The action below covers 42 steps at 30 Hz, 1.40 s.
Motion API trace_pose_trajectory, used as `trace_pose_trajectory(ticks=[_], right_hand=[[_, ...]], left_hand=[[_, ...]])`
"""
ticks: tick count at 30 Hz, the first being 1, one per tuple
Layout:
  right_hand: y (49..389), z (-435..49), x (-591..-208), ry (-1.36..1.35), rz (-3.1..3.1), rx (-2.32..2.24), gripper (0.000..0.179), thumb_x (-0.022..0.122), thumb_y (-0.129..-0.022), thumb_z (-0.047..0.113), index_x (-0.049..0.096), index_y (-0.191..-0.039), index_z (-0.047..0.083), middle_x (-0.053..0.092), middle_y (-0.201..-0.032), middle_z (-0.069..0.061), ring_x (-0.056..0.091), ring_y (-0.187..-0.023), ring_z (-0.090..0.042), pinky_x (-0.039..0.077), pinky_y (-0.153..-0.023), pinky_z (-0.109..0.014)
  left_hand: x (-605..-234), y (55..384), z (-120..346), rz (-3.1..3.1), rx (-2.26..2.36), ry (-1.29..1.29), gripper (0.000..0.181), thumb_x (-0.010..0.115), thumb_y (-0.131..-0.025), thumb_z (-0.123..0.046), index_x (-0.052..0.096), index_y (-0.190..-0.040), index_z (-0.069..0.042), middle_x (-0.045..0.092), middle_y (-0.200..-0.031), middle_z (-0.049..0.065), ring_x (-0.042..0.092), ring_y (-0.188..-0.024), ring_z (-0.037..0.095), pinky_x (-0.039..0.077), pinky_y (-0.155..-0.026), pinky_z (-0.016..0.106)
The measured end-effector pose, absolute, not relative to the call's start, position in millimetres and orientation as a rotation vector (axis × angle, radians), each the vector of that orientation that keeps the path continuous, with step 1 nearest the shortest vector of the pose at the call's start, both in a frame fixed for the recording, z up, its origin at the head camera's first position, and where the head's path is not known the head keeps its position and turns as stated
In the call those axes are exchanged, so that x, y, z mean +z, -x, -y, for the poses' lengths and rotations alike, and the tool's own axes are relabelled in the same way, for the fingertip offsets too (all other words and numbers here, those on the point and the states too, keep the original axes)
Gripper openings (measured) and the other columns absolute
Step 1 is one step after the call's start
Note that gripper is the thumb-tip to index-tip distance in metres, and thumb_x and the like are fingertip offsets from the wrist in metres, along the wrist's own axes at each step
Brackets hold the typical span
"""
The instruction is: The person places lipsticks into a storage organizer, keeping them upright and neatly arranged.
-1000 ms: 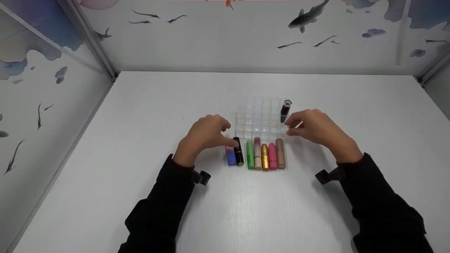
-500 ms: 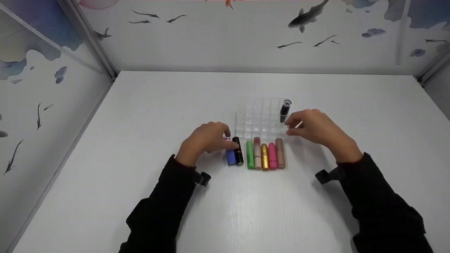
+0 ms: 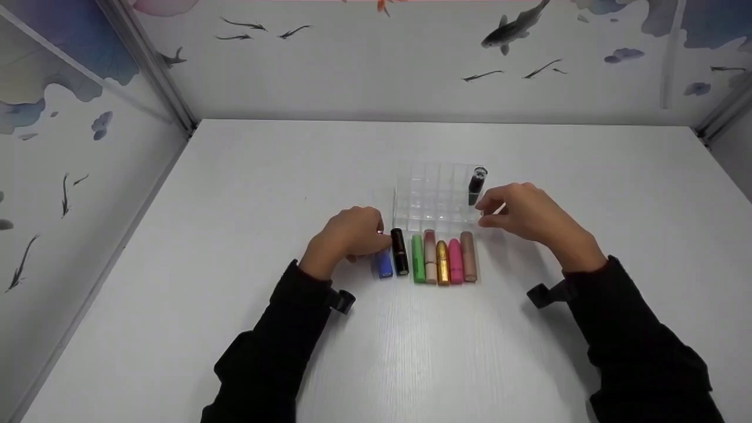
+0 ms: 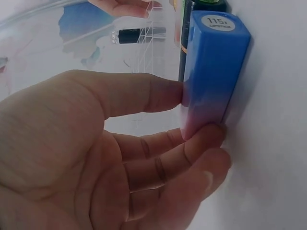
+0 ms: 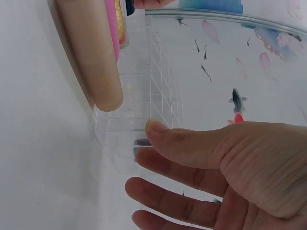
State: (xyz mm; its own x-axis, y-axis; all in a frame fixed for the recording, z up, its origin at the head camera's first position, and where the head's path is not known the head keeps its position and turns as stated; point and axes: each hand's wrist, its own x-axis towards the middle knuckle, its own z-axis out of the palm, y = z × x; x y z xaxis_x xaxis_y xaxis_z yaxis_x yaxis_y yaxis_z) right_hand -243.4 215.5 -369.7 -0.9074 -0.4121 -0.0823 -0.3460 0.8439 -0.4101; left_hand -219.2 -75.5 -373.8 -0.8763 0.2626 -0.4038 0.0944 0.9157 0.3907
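Observation:
My left hand (image 3: 351,234) pinches a square blue-and-pink lipstick (image 4: 218,62) between thumb and fingers. Its blue end, with a round label, shows in the left wrist view, and it lies on the table at the left end of a row. Beside it is a black lipstick tube (image 3: 399,251), apart from the row's other tubes. My right hand (image 3: 520,208) is at the right side of a clear compartment organizer (image 3: 435,197), thumb and fingers apart; whether they touch it I cannot tell. A dark lipstick with a clear end (image 3: 477,185) stands in the organizer's right column.
In front of the organizer lie a green tube (image 3: 418,258), a pink-and-beige tube (image 3: 430,256), a gold tube (image 3: 443,262), a pink tube (image 3: 456,260) and a brown tube (image 3: 469,256). Printed walls bound the white table (image 3: 411,358) at the back and left.
The left hand has come down from above the black tube onto the blue-and-pink lipstick and now pinches it, with the lipstick shifted slightly left. My right hand has stayed put.

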Motion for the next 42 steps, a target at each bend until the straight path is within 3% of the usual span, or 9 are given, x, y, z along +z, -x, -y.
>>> trace_pose_trajectory(ticks=[8, 18, 24, 31, 42], right_hand=[[243, -216, -370, 0.59, -2.851, -0.598, 0.02, 0.072, -0.082, 0.013, 0.071, -0.102, 0.009, 0.072, -0.093, -0.006, 0.064, -0.086, -0.02, 0.048, -0.073, -0.035], [244, -216, -370, 0.576, -2.834, -0.607, 0.021, 0.072, -0.083, 0.013, 0.07, -0.103, 0.008, 0.072, -0.094, -0.008, 0.064, -0.087, -0.021, 0.049, -0.076, -0.037], [244, -215, -371, 0.565, -2.817, -0.611, 0.022, 0.071, -0.083, 0.013, 0.07, -0.104, 0.008, 0.072, -0.096, -0.008, 0.064, -0.089, -0.022, 0.05, -0.078, -0.04], [243, -215, -369, 0.562, -2.814, -0.622, 0.021, 0.071, -0.083, 0.013, 0.069, -0.104, 0.008, 0.072, -0.095, -0.008, 0.063, -0.089, -0.022, 0.049, -0.078, -0.039], [242, -216, -368, 0.559, -2.812, -0.653, 0.021, 0.071, -0.083, 0.012, 0.069, -0.103, 0.008, 0.072, -0.095, -0.007, 0.064, -0.09, -0.022, 0.047, -0.077, -0.038]], left_hand=[[-379, 221, 74, -2.693, 0.424, -0.245, 0.028, 0.056, -0.084, -0.036, 0.061, -0.073, -0.01, 0.055, -0.059, 0.001, 0.057, -0.048, 0.016, 0.039, -0.039, 0.027], [-381, 221, 74, -2.725, 0.422, -0.252, 0.025, 0.056, -0.082, -0.03, 0.053, -0.064, -0.013, 0.054, -0.056, 0.0, 0.055, -0.046, 0.015, 0.038, -0.04, 0.026], [-377, 219, 73, -2.675, 0.446, -0.225, 0.019, 0.056, -0.082, -0.029, 0.062, -0.077, -0.011, 0.06, -0.065, 0.002, 0.06, -0.052, 0.018, 0.041, -0.041, 0.026], [-373, 218, 74, -2.644, 0.486, -0.251, 0.026, 0.056, -0.084, -0.027, 0.064, -0.1, -0.008, 0.064, -0.083, 0.004, 0.064, -0.057, 0.02, 0.045, -0.044, 0.027], [-360, 216, 78, -2.664, 0.683, -0.314, 0.028, 0.055, -0.087, -0.029, 0.061, -0.107, -0.011, 0.063, -0.088, 0.002, 0.063, -0.059, 0.019, 0.049, -0.051, 0.027]])
